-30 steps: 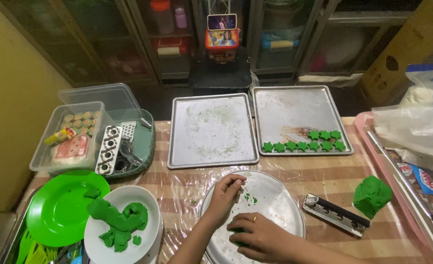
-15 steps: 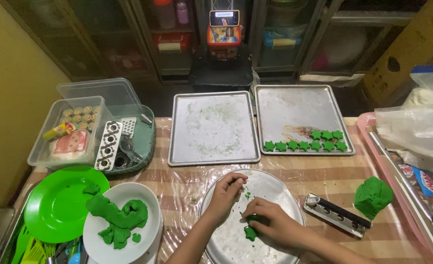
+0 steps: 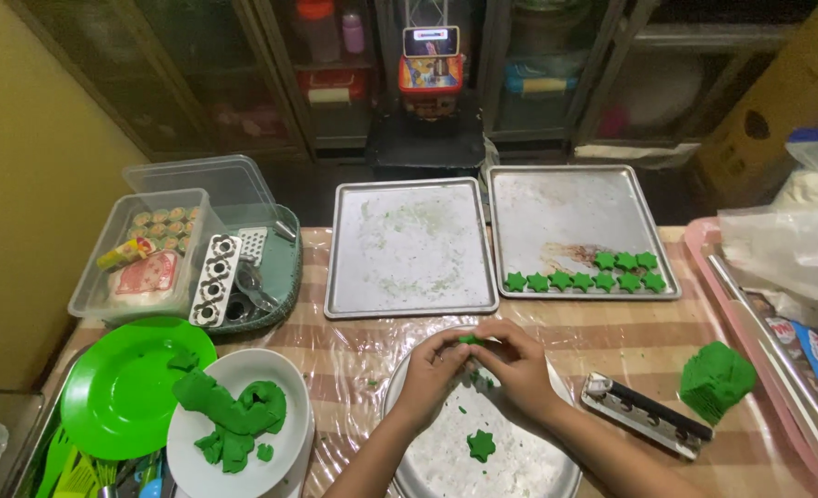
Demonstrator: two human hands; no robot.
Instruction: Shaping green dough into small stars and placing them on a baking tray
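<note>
Where the fingers meet over the round tray (image 3: 519, 466), the left hand (image 3: 432, 367) and right hand (image 3: 519, 369) pinch a bit of green dough (image 3: 470, 340), mostly hidden by fingertips. Below them a dough star (image 3: 481, 445) lies on the tray. Both forearms are cut off at the bottom edge.

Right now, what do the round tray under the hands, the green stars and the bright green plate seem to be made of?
Round tray: likely metal, dull silver, dusted white. Green stars, and the one on the tray: soft dough or clay by their matte, moulded look. Green plate: probably plastic, glossy and evenly coloured.
</note>
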